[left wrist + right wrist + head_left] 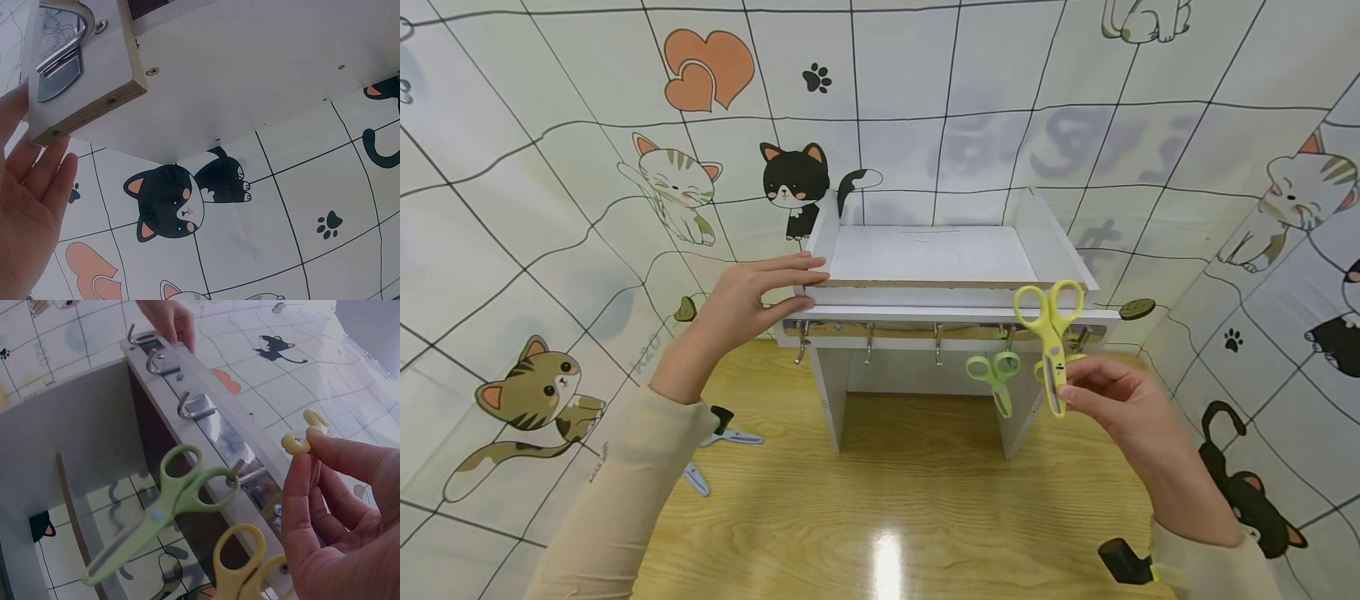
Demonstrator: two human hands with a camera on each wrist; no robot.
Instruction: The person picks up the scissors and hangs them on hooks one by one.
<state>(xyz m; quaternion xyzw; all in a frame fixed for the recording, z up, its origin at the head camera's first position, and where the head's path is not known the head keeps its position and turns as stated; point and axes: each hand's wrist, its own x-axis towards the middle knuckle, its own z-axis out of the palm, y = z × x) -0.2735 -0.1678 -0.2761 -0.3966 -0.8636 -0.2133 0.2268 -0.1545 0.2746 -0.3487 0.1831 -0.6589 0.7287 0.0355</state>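
Note:
My right hand [1123,408] pinches yellow scissors [1049,333] by the blade end, handles upward, in front of the hook rail's right end. In the right wrist view they show only partly, between thumb and fingers. Green scissors [178,500] hang by one handle loop from a hook just left of the right hand. Other yellow scissors [239,559] are at the rail's near end, mostly hidden behind the held pair in the head view. My left hand [737,296] rests on the left end of the white shelf [925,258], fingers extended along its edge.
Metal hooks [937,343] line the shelf's front, several bare. Blue scissors [733,436] lie on the wooden table [917,500] beside the left forearm, partly covered by the sleeve. Cat-print sheeting [895,150] rises close behind and at both sides.

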